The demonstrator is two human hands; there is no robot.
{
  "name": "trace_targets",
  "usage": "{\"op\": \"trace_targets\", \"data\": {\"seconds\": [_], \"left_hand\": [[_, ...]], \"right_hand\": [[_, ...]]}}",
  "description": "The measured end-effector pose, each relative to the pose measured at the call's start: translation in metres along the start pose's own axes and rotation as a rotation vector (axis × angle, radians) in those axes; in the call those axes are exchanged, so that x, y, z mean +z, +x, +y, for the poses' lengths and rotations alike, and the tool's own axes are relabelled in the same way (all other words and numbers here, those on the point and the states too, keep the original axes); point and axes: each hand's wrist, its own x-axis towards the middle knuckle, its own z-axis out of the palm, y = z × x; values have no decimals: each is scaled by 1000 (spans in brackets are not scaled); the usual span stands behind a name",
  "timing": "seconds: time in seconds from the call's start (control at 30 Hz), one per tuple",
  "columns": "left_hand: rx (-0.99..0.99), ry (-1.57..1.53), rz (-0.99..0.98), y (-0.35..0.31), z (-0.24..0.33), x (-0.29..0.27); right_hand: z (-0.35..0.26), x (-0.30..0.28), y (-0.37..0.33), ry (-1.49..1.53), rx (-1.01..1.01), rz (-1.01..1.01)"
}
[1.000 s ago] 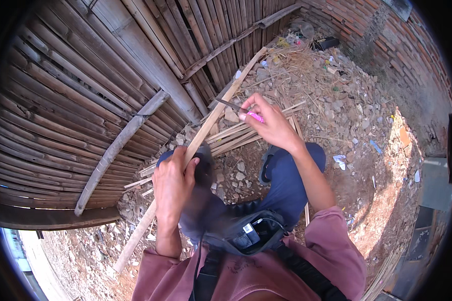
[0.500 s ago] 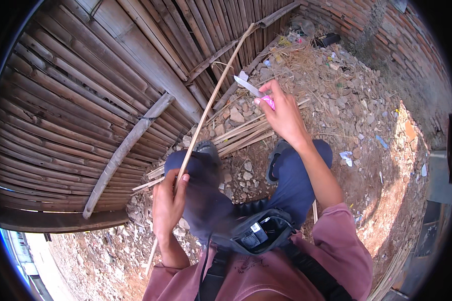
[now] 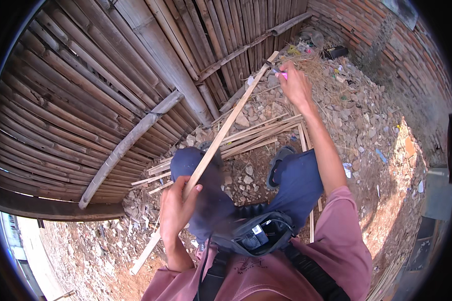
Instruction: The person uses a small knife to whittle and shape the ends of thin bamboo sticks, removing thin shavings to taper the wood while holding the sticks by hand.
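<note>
one long pale wooden strip [image 3: 236,113] slants across the middle of the view, its near end down by the left forearm and its far end up toward the slatted bamboo wall [image 3: 60,125]. the left hand [image 3: 177,208] grips it in its lower part, the strip running between thumb and curled fingers, beside the raised left knee [image 3: 186,163]. the right hand [image 3: 297,89] is reached well forward, fingers wrapped around the pink handle of a small knife [image 3: 284,75]; the dark blade lies at the strip near its far end, though i cannot tell whether its edge touches the wood. beneath the strip, more thin strips [image 3: 261,133] lie in a loose bundle on stony, littered ground [image 3: 336,113]. an open dark bag [image 3: 241,246] sits at the person's waist, and a brick wall [image 3: 344,27] stands beyond the rubble at the upper right.
</note>
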Motion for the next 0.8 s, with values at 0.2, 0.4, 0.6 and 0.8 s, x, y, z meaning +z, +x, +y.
{"op": "trace_targets", "data": {"seconds": [0.2,0.4,0.6,0.8], "left_hand": [[-17,-176,-47,9,-11,15],[-32,-437,-108,31,-8,35],[-14,-599,-188,57,-8,46],[-56,-667,-212,64,0,48]], "right_hand": [[-27,-2,-12,645,20,-48],[-71,15,-82,985,154,-730],[-98,17,-108,981,-116,-802],[-113,9,-116,843,-214,-440]]}}
